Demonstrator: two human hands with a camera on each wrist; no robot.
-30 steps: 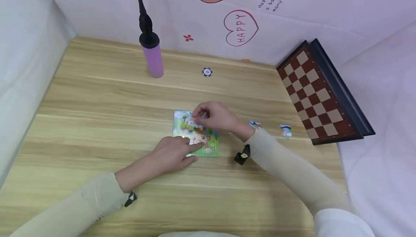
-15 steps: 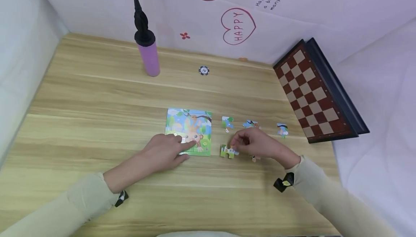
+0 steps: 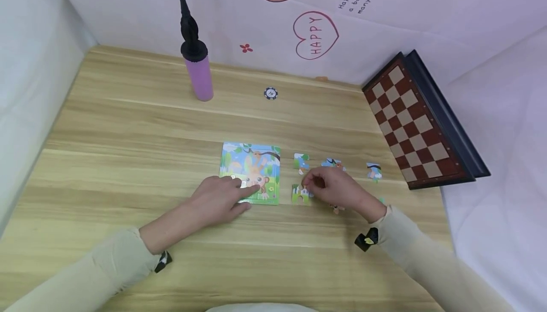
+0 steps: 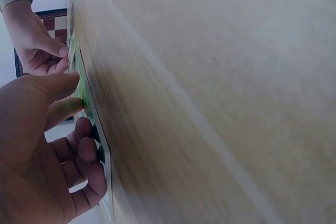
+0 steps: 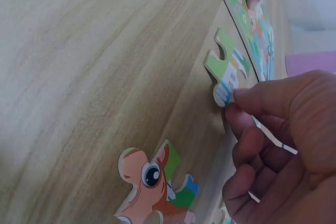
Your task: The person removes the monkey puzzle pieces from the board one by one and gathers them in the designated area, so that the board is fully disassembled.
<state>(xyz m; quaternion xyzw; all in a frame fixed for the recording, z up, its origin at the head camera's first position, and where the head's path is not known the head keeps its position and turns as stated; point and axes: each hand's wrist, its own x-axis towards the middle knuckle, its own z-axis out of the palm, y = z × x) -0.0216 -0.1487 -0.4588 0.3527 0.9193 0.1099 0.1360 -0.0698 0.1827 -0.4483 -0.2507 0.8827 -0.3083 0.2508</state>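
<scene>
A square puzzle board (image 3: 273,160) with a cartoon animal picture lies mid-table. My left hand (image 3: 218,199) rests on its lower part, the index finger stretched onto the picture and the other fingers loosely bent. Just right of the board, my right hand (image 3: 335,187) pinches a green-and-white puzzle piece (image 5: 227,69) between thumb and index finger. In the right wrist view that piece is slightly tilted close over the wood. An orange puzzle piece with a big eye (image 5: 151,182) lies near that hand; in the head view the hand partly covers it.
Other loose pieces lie behind and right of my right hand, among them a blue-green puzzle piece (image 3: 301,160) and a small puzzle piece (image 3: 373,170). Farther back are a poker chip (image 3: 270,93) and a purple hand pump (image 3: 200,79). A chessboard (image 3: 410,127) leans at the right.
My right hand has moved right with the puzzle piece, from over the board to the table beside it, uncovering the picture. The left hand has stayed on the board.
</scene>
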